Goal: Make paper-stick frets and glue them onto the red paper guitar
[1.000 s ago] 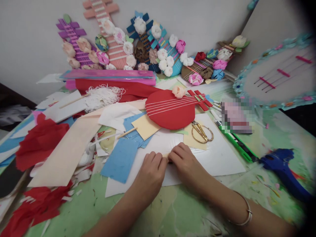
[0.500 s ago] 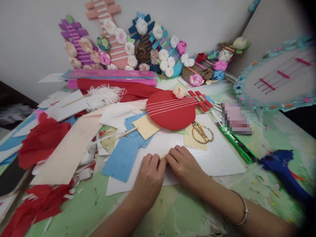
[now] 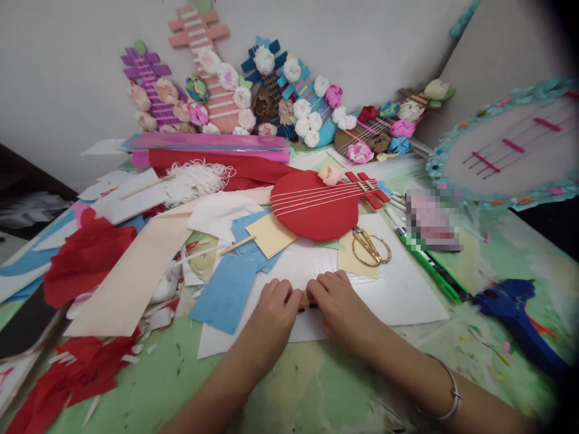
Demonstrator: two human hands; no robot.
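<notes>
Both hands rest on a white paper sheet [image 3: 398, 289] near the table's front. My left hand [image 3: 274, 316] and my right hand [image 3: 337, 301] meet fingertip to fingertip, fingers curled and pressed together on a small yellowish piece [image 3: 306, 298] between them, mostly hidden. A silver bangle [image 3: 447, 392] circles my right wrist. Just beyond the hands lie gold scissors [image 3: 371, 246] and a red paper guitar [image 3: 316, 202] with white strings.
Paper scraps crowd the left: blue sheet [image 3: 224, 292], beige strip [image 3: 136, 277], red tissue [image 3: 85, 256]. A green utility knife [image 3: 429, 268] and blue glue gun [image 3: 515, 307] lie on the right. Flower-decorated paper instruments [image 3: 271, 102] lean on the back wall. A round teal-rimmed board [image 3: 511, 144] stands right.
The hands stay together on the small piece, shifting only slightly on the white sheet. The view has tilted a little, so everything sits lower in frame.
</notes>
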